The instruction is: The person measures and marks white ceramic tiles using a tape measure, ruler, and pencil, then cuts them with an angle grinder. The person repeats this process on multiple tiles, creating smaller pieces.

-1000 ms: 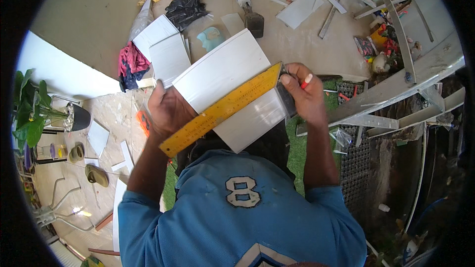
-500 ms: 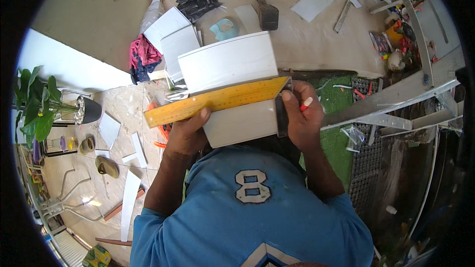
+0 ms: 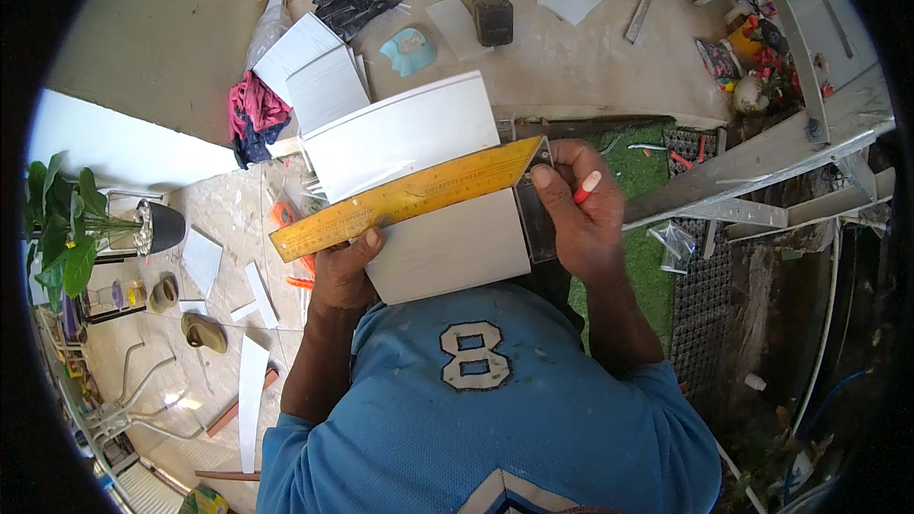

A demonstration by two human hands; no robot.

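Observation:
A white panel piece (image 3: 447, 249) lies across the space in front of my chest, tilted up to the right. Over it slants a yellow set square (image 3: 409, 196) with graduated markings and a dark metal stock (image 3: 536, 221) against the panel's right edge. My left hand (image 3: 345, 274) is closed on the panel's left side, its thumb beside the yellow blade and its other fingers underneath. At the stock, my right hand (image 3: 583, 214) grips the square with thumb and fingers. A red pencil-like marker with a pale end (image 3: 586, 187) pokes out between those fingers.
An angle grinder (image 3: 490, 14), a light-blue plastic piece (image 3: 409, 51) and white panel offcuts (image 3: 328, 86) lie on the floor ahead. A metal ladder (image 3: 762, 167) leans in at right above green turf (image 3: 633, 266). At left stand a potted plant (image 3: 164, 227) and sandals (image 3: 204, 331).
The panel and square have come slightly nearer to my chest and to the left, with both hands still on them. The view has shifted a little.

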